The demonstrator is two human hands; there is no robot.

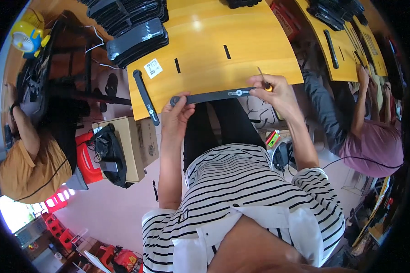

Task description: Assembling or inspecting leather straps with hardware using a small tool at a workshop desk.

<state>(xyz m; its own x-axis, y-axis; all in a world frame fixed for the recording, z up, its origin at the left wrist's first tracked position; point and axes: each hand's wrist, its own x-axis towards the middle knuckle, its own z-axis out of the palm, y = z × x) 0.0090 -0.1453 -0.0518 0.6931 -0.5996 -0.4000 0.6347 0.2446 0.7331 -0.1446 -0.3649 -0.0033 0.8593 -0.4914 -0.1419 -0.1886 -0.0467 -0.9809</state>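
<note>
A long black strip (214, 96) with rounded ends and a pale printed mark is stretched level along the table's near edge. My left hand (178, 107) pinches its left end between thumb and fingers. At the other end my right hand (277, 93) grips the strip, and a small tool (266, 85) with a thin blade and a yellow-and-black handle is tucked in the same hand. A second black strip (145, 97) of like shape lies slantwise on the table, left of my left hand.
The yellow table (200, 41) carries stacked black strips (139, 40) at the far left, a white label (153, 68) and two short black bars (227, 52). A cardboard box (139, 139) stands below left. Co-workers sit at left (34, 168) and right (373, 145).
</note>
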